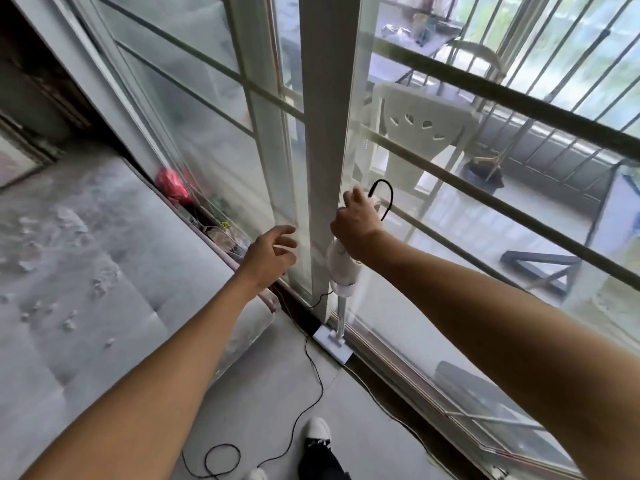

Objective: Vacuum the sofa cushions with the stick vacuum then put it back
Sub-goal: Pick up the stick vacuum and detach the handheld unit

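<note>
A white stick vacuum stands upright against the white door frame, its floor head on the floor by the sliding-door track. My right hand grips the top of the vacuum's handle, and a black cable end loops up beside the fingers. My left hand hovers just left of the vacuum with relaxed, slightly spread fingers, holding nothing. The grey sofa fills the left of the view, with small bits of debris scattered on its cushions.
A thin black cable trails in loops over the grey floor near my shoe. Glass sliding doors run along the right, with a white plastic chair on the balcony behind. A red object sits behind the sofa.
</note>
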The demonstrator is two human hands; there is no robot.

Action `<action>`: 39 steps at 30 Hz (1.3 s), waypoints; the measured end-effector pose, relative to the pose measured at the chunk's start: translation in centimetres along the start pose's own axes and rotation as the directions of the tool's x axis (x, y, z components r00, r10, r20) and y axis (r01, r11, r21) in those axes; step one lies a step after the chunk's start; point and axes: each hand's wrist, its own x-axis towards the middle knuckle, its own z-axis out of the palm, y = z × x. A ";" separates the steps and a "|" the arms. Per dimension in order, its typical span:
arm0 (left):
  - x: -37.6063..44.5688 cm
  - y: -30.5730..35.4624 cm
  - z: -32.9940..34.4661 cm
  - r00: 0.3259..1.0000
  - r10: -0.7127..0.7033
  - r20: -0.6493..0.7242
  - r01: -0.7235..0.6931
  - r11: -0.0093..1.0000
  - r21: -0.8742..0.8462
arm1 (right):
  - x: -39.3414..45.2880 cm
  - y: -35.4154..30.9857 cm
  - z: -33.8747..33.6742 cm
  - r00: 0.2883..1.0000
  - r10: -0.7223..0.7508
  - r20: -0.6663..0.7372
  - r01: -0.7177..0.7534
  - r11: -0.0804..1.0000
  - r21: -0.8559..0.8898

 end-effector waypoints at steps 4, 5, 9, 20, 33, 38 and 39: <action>-0.6 -0.4 0.1 1.000 -0.011 -0.003 0.011 1.000 -0.003 | 0.2 -1.2 -0.5 0.993 -0.052 0.103 0.066 0.989 -0.131; -0.8 -0.5 0.1 1.000 -0.016 -0.003 0.016 1.000 -0.004 | 0.2 -1.3 -0.6 0.991 -0.075 0.111 0.089 0.989 -0.122; -2.4 -1.2 0.3 0.999 -0.045 -0.014 0.045 0.999 -0.001 | -0.5 -1.5 -1.7 0.988 -0.130 0.077 0.131 0.991 0.000; -8.5 -1.4 1.6 0.996 -0.035 0.079 0.036 0.999 -0.021 | -8.6 -1.6 -7.4 0.986 0.019 0.168 -0.048 0.984 0.169; -20.5 -0.1 2.4 0.715 -0.290 0.636 0.609 0.706 -0.361 | -21.6 -6.4 -13.0 0.947 0.286 0.150 -0.323 0.835 0.446; -22.6 -0.2 3.2 0.644 -0.318 0.696 0.735 0.510 -0.447 | -25.8 -8.3 -13.7 0.912 0.350 0.214 -0.410 0.744 0.527; -23.2 -0.3 3.5 0.643 -0.317 0.697 0.747 0.463 -0.477 | -26.8 -8.7 -14.1 0.910 0.352 0.221 -0.414 0.731 0.542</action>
